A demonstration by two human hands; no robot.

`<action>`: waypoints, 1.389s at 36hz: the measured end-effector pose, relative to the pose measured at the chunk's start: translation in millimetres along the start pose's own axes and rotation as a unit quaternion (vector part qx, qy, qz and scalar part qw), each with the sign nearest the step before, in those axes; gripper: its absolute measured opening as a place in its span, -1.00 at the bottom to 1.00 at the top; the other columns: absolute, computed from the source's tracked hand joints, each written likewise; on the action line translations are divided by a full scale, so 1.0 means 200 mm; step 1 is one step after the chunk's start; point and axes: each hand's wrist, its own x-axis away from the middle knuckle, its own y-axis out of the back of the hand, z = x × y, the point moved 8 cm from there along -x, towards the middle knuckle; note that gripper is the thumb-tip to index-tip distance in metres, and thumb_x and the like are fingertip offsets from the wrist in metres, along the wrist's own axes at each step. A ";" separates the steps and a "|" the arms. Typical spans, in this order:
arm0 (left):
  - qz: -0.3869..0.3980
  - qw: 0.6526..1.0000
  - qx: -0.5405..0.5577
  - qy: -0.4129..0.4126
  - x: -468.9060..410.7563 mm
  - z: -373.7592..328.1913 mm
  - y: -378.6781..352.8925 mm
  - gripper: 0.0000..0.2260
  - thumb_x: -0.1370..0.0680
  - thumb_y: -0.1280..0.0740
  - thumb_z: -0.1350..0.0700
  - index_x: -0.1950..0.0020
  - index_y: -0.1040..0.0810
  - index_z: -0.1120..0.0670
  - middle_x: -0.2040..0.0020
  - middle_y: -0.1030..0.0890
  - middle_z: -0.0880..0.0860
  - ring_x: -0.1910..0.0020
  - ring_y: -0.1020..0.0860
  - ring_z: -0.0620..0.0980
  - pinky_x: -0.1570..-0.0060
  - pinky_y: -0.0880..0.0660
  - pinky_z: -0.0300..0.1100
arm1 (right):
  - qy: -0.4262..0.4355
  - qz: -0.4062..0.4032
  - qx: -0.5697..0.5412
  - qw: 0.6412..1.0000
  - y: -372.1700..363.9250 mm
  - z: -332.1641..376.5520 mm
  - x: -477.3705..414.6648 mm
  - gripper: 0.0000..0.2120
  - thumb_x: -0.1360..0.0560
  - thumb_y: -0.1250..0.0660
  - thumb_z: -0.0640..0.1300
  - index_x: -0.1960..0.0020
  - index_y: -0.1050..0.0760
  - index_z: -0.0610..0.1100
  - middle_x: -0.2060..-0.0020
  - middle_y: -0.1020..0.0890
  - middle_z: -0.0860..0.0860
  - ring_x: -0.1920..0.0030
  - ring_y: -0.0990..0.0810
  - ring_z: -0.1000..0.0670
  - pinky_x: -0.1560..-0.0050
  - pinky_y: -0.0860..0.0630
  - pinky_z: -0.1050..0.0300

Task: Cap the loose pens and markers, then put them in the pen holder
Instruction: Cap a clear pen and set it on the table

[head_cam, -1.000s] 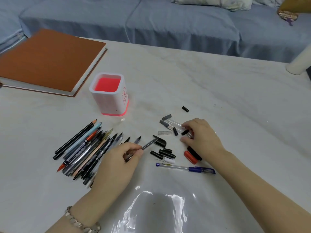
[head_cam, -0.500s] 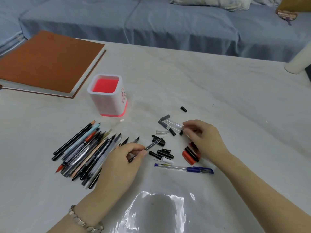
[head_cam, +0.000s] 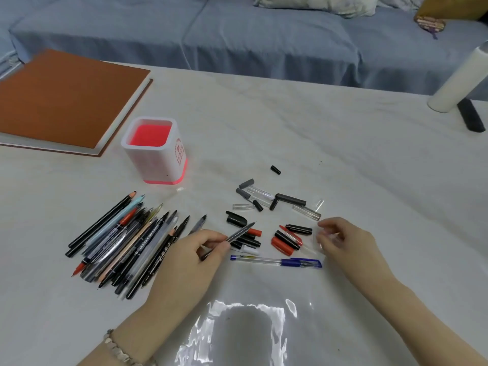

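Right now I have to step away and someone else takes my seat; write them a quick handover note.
Left hand: holds an uncapped grey pen, tip pointing up-right.
Right hand: fingers pinched, seemingly on a clear cap; too blurred to confirm.
Pen holder: upright, nothing in it.
Uncapped pens and markers: piled left of the left hand.
Loose caps: scattered between the hands and beyond.
Blue pen: capped, lying on the table.
Done: apparently one pen capped.
Left: cap the rest, load the holder.

Pale marbled table (head_cam: 317, 133); blue-grey sofa (head_cam: 237, 35) behind, cushions (head_cam: 317, 3) atop
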 end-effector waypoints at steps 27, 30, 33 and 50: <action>0.007 1.000 -0.003 -0.015 -0.03 -0.09 -0.06 -0.81 -0.48 -0.36 0.15 0.21 -0.56 -0.16 0.30 -0.59 -0.33 0.39 -0.51 -0.30 0.35 -0.38 -0.51 | 0.139 0.035 0.151 0.978 0.05 0.05 -0.21 -0.90 -0.52 -0.26 -0.13 0.01 -0.53 -0.09 0.10 -0.51 0.04 -0.06 -0.43 -0.07 -0.08 -0.34 0.08; 0.008 1.000 0.026 -0.006 -0.03 -0.11 -0.06 -0.82 -0.48 -0.36 0.20 0.21 -0.58 -0.09 0.33 -0.61 -0.27 0.47 -0.51 -0.31 0.40 -0.36 -0.53 | 0.128 0.022 0.059 0.990 0.08 0.11 -0.16 -0.94 -0.52 -0.25 -0.12 0.07 -0.49 -0.01 0.07 -0.53 0.09 -0.04 -0.43 0.05 0.02 -0.28 0.35; 0.005 0.999 0.034 -0.005 -0.03 -0.12 -0.06 -0.80 -0.46 -0.37 0.17 0.23 -0.58 -0.15 0.27 -0.62 -0.24 0.48 -0.48 -0.27 0.39 -0.37 -0.50 | 0.088 0.034 -0.085 0.992 0.09 0.16 -0.10 -0.90 -0.51 -0.25 -0.10 0.16 -0.46 0.07 0.08 -0.63 0.10 -0.01 -0.54 0.07 -0.02 -0.41 0.32; 0.053 0.992 0.112 -0.016 0.05 -0.22 -0.04 -0.76 -0.42 -0.41 0.23 0.27 -0.61 -0.14 0.43 -0.59 -0.19 0.49 -0.43 -0.22 0.46 -0.35 -0.48 | 0.086 0.067 -0.243 0.964 0.08 0.33 0.14 -0.75 -0.53 -0.19 -0.28 0.16 -0.55 -0.01 0.50 -0.52 0.19 0.44 -0.44 0.24 0.29 -0.39 0.48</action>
